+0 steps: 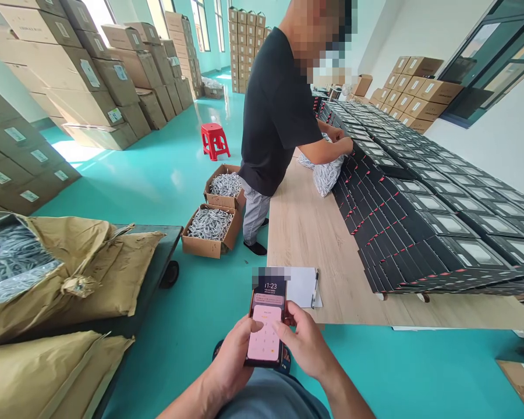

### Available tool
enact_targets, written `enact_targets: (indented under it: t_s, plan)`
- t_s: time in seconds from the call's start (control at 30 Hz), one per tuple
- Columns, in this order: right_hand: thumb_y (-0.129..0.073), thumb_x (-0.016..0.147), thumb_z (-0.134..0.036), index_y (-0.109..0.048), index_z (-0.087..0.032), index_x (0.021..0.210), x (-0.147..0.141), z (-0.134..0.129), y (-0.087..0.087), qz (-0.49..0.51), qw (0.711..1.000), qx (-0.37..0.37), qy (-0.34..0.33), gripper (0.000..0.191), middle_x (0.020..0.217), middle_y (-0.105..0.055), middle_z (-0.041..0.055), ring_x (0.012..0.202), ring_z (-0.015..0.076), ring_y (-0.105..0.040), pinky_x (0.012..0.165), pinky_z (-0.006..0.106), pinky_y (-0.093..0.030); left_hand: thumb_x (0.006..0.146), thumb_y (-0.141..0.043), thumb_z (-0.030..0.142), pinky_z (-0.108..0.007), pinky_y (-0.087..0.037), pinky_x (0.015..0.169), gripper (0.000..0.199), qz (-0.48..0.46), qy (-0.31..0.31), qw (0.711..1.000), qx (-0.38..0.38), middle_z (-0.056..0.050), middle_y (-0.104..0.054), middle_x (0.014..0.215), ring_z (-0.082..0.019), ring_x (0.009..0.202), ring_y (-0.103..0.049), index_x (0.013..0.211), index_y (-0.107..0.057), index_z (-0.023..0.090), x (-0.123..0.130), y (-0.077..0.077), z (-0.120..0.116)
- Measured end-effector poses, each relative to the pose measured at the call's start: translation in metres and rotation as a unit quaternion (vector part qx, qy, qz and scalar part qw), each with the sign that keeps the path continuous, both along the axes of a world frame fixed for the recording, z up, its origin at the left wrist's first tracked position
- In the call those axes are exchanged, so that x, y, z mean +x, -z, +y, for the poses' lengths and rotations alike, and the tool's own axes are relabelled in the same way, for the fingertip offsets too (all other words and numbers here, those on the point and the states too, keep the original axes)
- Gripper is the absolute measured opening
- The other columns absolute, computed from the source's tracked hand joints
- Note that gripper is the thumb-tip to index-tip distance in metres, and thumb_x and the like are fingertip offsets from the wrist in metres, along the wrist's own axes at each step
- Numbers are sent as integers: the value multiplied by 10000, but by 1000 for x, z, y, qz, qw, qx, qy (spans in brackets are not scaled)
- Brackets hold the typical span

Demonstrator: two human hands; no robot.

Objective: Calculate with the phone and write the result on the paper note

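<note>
Teal floor [170, 192], brown cartons [76, 70] stacked high on the left. Long wood-top table [305, 233] front right, running away from the wearer; black boxes [423, 215] piled in rows on its right side. Co-worker in black T-shirt [271, 110] bends at the table's left side, arms over a bundle of pale cables [327, 177]. Dark cart [169, 235] at left carries tan sacks [117, 267]. Two open boxes of cables [201, 247] on the floor near the co-worker's feet. White paper sheet [300, 285] at the table's near end, pen [317, 285] on its right edge.

Smartphone [267, 334]: held up before the wearer's lap, not resting on the table, top end beside the sheet in view. Long axis points away from the wearer, lit keypad [262, 349] facing up. Sits between left hand [233, 352] and right hand [309, 343], both equally near. Left fingers clamped on its left edge, right fingers curled on its right; thumbs over the screen, can't tell if pressing.
</note>
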State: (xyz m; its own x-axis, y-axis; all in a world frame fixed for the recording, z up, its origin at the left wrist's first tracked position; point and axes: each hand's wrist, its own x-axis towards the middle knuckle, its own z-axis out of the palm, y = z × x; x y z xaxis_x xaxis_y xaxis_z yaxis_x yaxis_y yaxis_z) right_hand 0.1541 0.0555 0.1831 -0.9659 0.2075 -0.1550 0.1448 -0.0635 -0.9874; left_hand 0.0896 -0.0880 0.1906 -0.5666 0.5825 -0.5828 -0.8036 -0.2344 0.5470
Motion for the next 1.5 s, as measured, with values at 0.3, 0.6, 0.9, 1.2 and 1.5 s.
enact_targets:
  t_s: [0.3, 0.6, 0.9, 1.2, 1.5]
  plan:
    - [-571, 925, -557, -655, -204, 1196, 3, 4, 1, -6, 1000, -14, -8, 453, 1042, -721, 69, 819, 180, -604, 743, 321, -527, 867, -618, 374, -425, -561, 852, 383, -48, 10, 999, 24, -185, -750, 944, -317, 914, -717, 1092, -690, 72, -2, -2, 1]
    - [-506, 948, -580, -507, -288, 1414, 33, 10, 12, -20, 985, 138, 98, 549, 1436, -562, 99, 1209, 267, -599, 1020, 431, -546, 990, -494, 451, -481, -573, 847, 428, -61, 28, 994, 86, -192, -723, 1148, -329, 960, -721, 1166, -691, 115, -7, -12, 2]
    - [-490, 996, -355, -453, -374, 1459, 43, -5, 14, 99, 929, 353, 59, 465, 1567, -405, 45, 1448, 264, -402, 1181, 494, -442, 988, -530, 472, -379, -570, 830, 474, -80, 38, 989, 115, -162, -714, 1202, -291, 1035, -705, 1293, -643, 127, -13, -1, -12]
    - [-498, 984, -365, -250, -359, 1551, 41, -21, 27, 88, 938, 331, 56, 619, 1649, -243, 65, 1531, 313, -236, 1208, 580, -374, 988, -495, 455, -519, -542, 962, 465, -94, -17, 990, 100, -183, -716, 1183, -335, 1069, -693, 1241, -661, 102, -12, -10, -11]
    - [-507, 972, -394, -127, -318, 1585, 29, -32, 41, 37, 969, 233, 67, 726, 1660, -201, 128, 1532, 331, -230, 1183, 558, -410, 987, -494, 445, -534, -539, 984, 435, -70, -18, 993, 95, -168, -719, 1180, -338, 1075, -695, 1224, -676, 128, -10, -13, -10]
